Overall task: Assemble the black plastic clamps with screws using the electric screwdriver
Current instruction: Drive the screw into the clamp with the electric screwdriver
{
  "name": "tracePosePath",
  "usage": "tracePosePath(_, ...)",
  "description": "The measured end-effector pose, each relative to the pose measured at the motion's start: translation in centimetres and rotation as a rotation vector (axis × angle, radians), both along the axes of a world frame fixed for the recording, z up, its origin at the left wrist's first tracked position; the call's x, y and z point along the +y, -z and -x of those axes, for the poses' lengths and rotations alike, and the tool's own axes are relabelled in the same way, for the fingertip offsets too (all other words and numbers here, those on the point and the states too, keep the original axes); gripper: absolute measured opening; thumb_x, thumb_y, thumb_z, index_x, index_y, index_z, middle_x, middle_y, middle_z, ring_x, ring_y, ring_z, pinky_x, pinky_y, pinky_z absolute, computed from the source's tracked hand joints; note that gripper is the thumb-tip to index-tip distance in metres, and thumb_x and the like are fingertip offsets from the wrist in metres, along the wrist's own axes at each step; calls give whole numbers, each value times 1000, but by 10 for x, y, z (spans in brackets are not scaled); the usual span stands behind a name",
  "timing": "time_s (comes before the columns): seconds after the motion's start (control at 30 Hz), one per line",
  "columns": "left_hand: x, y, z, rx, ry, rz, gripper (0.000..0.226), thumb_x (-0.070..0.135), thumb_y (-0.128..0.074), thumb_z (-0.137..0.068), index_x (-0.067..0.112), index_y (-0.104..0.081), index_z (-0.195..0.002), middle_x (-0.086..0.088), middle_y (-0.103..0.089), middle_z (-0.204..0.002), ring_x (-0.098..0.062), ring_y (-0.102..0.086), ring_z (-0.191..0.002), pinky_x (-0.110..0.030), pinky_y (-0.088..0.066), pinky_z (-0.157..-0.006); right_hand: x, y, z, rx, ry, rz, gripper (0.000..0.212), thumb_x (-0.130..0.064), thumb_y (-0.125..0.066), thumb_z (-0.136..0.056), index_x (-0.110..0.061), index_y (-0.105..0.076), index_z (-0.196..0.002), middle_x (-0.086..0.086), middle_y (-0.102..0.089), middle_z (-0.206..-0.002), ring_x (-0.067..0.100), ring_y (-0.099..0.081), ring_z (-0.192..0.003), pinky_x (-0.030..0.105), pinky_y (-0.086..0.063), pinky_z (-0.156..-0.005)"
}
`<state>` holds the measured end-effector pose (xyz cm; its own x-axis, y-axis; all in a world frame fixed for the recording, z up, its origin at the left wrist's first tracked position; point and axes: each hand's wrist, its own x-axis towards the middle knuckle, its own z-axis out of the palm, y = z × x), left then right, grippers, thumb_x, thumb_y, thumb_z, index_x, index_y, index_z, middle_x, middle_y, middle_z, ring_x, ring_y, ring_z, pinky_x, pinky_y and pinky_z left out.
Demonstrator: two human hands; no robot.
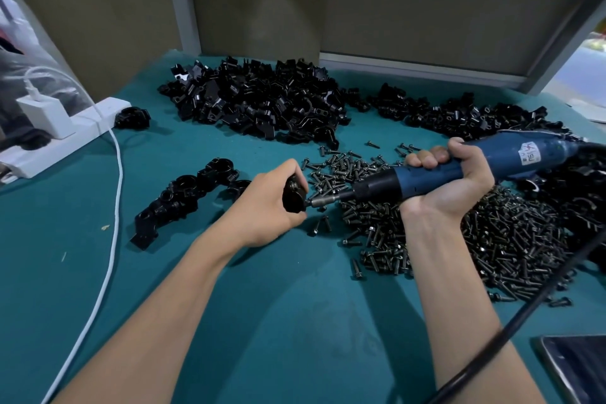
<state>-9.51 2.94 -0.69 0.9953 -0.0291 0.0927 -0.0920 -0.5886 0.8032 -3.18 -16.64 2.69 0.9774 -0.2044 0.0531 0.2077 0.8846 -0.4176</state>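
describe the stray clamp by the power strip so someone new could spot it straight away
Start at the teal table and find the white power strip on its left edge. Just off the strip's far end lies a single black clamp. Unlike the big pile of parts to its right, it sits alone, touching no other clamp.

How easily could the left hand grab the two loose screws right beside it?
Probably not yet. The screws lie close with nothing between, but the left hand grips a black clamp against the tip of the screwdriver that the right hand holds; it must let go first.
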Motion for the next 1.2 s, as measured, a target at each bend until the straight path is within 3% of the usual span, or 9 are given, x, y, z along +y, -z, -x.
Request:
tracePosePath(0.1, -1, 0, 1, 18, 11, 19, 39, 3, -76, -80, 28, -48, -89, -4, -61, -93, -29, -64, -77, -41, -54, -68, -1, -1, 1, -23, 0, 12, 17, -6, -42, -86, -15, -46, -73, -6, -41, -53, 9, -38, -43, 22, -38, -47)
tracePosePath(0.5, -4, 2, 4, 45, 33, 41, 41, 8, -79, -81, 31, -47, -89, 0, -59, -93, -25, -61, -84, -34, -52, -68, -5, -2, 2, -73, -41, 41, 17, -10, -40, -89, -16, -48, -76, -6, -40, -54, 9, -38, -44, 22, -38, -47)
tracePosePath(0.6, -4, 2, 4, 32, 21, 44, 41, 7, -80, -80, 30, -47, -90, 0, -59, -93, -27, -62, -86, -40, -54, -74, -4, -2, 2, -74, -32, 49, 16, -9, -41, -89, -16, -47, -75, -7, -40, -54, 9, -38, -44, 22, -38, -47)
tracePosePath(0.7, -5, 4, 3, 19, 9, 34, 42, 7, -80, -80, 32, -46, -89, 0, -59, -95, -25, -62, -87, -43, -55, -75, -4, -3, 1, -40, -16, 44, 19, -9, -43, -88, -16, -47, -71, -6, -41, -53, 9, -38, -43, 22, -39, -46)
tracePosePath(0.9, -7, 11, 0, -40, -16, -18, 49, 9, -79, -81, 40, -42, -88, 3, -58, -94, -19, -57, -82, -30, -49, -66, -4, -5, 0, 58, 27, 21, 30, -11, -52, -87, -16, -51, -58, -5, -43, -53, 10, -39, -42, 22, -38, -46)
tracePosePath(0.97, -9, 13, 0, -68, -32, -46, 50, 9, -76, -83, 41, -39, -89, 1, -57, -91, -22, -54, -77, -38, -49, -65, -4, -5, -1, 109, 40, 13, 36, -12, -54, -86, -17, -53, -51, -4, -43, -53, 11, -40, -42, 22, -38, -46)
tracePosePath(1.07, -15, 16, 4, -157, -39, -97, 46, 5, -68, -86, 37, -36, -91, -2, -54, -84, -26, -50, -74, -51, -49, -66, -6, -5, -3, 200, 80, 5, 24, -12, -57, -86, -14, -47, -64, -4, -43, -53, 12, -40, -41, 22, -38, -47)
tracePosePath(1.2, -18, 17, 6, -235, -28, -155, 45, 1, -65, -86, 33, -35, -95, 4, -50, -78, -19, -45, -71, -52, -47, -64, -10, -3, -5, 280, 103, 4, 22, -13, -60, -85, -14, -45, -69, -4, -44, -53, 13, -41, -41, 22, -39, -48)
